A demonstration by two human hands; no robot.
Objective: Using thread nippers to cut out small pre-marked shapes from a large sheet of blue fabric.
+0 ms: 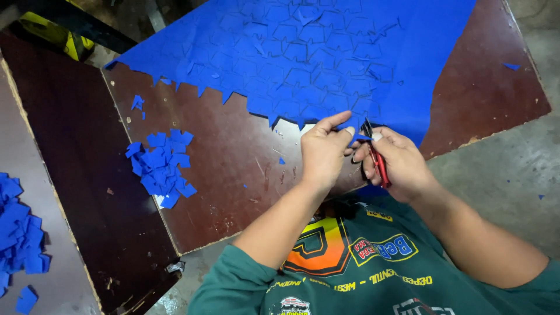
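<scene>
sheet: large blue foam sheet [326, 52] lies on the far part of the brown wooden board [233, 186] | hands: left hand [324, 150] and right hand [396, 163] at the sheet's near edge, red-handled scissors [378, 160] in the right | left: pile of small blue cut pieces [162, 166] on the board | far left: second pile of blue pieces [17, 233] on a grey tabletop [52, 280]

both hands meet at centre, left hand [322, 153] pinching, right hand [396, 163] curled shut.

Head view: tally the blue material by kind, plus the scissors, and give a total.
Large blue sheet: 1
Piles of cut blue pieces: 2
Red-handled scissors: 1
Total: 4
</scene>
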